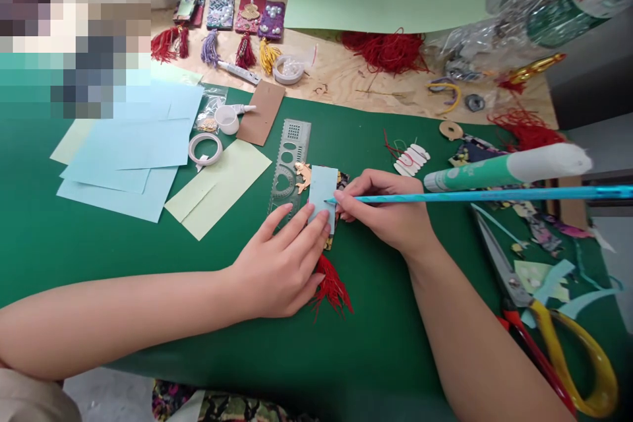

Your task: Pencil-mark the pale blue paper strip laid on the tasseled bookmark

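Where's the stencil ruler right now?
In the head view, the stencil ruler lies on the green surface, just beyond the left hand and to the left of the small light-blue paper.

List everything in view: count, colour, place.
Card: one, light blue, under left fingertips
Pencil: one, blue, right hand
Tassel: one, red, below card
Stencil ruler: one, translucent, beside card
Blue sheets: several, left
Green sheets: several, pale, back and left
Tape roll: one, white, left
Brown card: one, back centre
Tasselled pieces: at least four, mixed colours, back
Thread card: one, white, right
Tube: one, green and white, right
Scissors: yellow and red handles, lower right, pair count unclear
Scraps and threads: uncountable, mixed, right
Upper left: pixelated, cannot tell
Left hand: one, bare, centre
Right hand: one, bare, right of card
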Action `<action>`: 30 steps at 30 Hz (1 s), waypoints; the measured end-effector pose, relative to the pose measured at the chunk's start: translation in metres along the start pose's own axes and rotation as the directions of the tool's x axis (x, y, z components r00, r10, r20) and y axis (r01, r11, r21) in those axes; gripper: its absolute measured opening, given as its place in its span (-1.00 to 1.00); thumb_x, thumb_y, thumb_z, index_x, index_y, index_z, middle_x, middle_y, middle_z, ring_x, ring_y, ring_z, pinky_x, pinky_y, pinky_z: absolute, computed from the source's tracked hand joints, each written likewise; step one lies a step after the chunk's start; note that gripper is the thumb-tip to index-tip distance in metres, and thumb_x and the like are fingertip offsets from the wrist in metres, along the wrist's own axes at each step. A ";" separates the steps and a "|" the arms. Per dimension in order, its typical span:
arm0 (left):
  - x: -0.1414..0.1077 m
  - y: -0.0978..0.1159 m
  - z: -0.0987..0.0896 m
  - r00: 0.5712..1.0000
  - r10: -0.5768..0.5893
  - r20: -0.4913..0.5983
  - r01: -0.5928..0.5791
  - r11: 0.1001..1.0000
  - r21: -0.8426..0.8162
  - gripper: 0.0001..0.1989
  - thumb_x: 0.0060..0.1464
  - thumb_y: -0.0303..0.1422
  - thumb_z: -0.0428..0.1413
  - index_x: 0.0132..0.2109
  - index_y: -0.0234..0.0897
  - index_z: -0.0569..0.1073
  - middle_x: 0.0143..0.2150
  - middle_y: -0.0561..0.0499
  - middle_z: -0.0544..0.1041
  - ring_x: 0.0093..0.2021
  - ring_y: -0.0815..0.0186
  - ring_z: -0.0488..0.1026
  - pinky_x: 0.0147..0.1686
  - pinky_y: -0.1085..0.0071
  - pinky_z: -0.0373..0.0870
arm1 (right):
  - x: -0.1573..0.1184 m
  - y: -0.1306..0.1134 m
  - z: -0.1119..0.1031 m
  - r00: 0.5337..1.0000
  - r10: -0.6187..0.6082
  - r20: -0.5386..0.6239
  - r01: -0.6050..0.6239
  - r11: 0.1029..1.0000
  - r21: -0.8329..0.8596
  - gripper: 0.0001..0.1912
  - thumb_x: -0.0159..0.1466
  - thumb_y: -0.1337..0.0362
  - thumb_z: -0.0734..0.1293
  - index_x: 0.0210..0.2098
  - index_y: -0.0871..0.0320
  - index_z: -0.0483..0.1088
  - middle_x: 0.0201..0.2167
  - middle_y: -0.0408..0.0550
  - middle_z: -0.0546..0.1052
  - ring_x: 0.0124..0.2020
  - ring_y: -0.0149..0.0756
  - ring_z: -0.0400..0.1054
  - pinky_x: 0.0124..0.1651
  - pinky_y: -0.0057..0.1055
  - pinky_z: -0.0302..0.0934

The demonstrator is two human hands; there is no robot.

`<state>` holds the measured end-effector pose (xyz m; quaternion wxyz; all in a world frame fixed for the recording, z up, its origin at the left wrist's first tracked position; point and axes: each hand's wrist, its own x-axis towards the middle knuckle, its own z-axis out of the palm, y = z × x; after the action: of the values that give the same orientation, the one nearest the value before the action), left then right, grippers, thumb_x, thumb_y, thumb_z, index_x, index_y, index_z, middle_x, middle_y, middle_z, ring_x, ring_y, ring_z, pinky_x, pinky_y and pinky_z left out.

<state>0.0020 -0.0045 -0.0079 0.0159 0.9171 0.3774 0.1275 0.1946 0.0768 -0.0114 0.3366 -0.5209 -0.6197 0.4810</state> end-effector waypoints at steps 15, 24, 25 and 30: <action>0.000 -0.001 0.000 1.000 -0.001 0.007 0.001 1.000 0.001 -0.50 0.30 -0.25 -0.14 0.19 -0.51 0.39 0.28 -0.19 0.33 0.28 0.02 0.22 0.27 0.06 0.01 | 0.000 -0.006 0.000 1.000 0.009 -0.030 -0.010 1.000 -0.006 -0.70 0.03 0.18 0.53 -0.63 0.11 0.36 -0.65 -0.17 0.51 -0.67 -0.38 0.41 -0.62 -0.48 0.35; 0.000 0.000 0.001 1.000 0.004 0.000 -0.004 1.000 0.005 -0.50 0.30 -0.25 -0.14 0.18 -0.52 0.39 0.27 -0.20 0.34 0.27 0.01 0.24 0.26 0.05 0.02 | 0.000 0.000 0.001 0.998 -0.028 -0.052 0.027 1.000 -0.003 -0.70 0.01 0.20 0.54 -0.64 0.11 0.36 -0.65 -0.18 0.51 -0.68 -0.37 0.40 -0.64 -0.47 0.34; 0.000 0.000 0.001 1.000 0.003 -0.001 -0.003 1.000 0.002 -0.50 0.30 -0.25 -0.14 0.18 -0.53 0.39 0.26 -0.21 0.34 0.27 0.01 0.24 0.26 0.05 0.02 | 0.000 0.001 0.001 0.998 -0.026 -0.051 0.026 1.000 -0.004 -0.70 0.01 0.19 0.54 -0.63 0.11 0.36 -0.65 -0.18 0.51 -0.68 -0.37 0.40 -0.64 -0.47 0.34; 0.000 0.000 0.001 1.000 0.003 -0.015 -0.003 1.000 -0.006 -0.50 0.29 -0.25 -0.12 0.19 -0.54 0.38 0.26 -0.21 0.35 0.27 0.01 0.24 0.25 0.05 0.03 | 0.000 0.002 0.001 0.999 -0.023 -0.045 0.023 1.000 -0.003 -0.69 0.02 0.17 0.54 -0.62 0.11 0.35 -0.64 -0.17 0.52 -0.68 -0.36 0.40 -0.63 -0.44 0.33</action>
<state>0.0021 -0.0043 -0.0091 0.0157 0.9166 0.3758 0.1355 0.1947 0.0769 -0.0135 0.3553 -0.5250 -0.6183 0.4645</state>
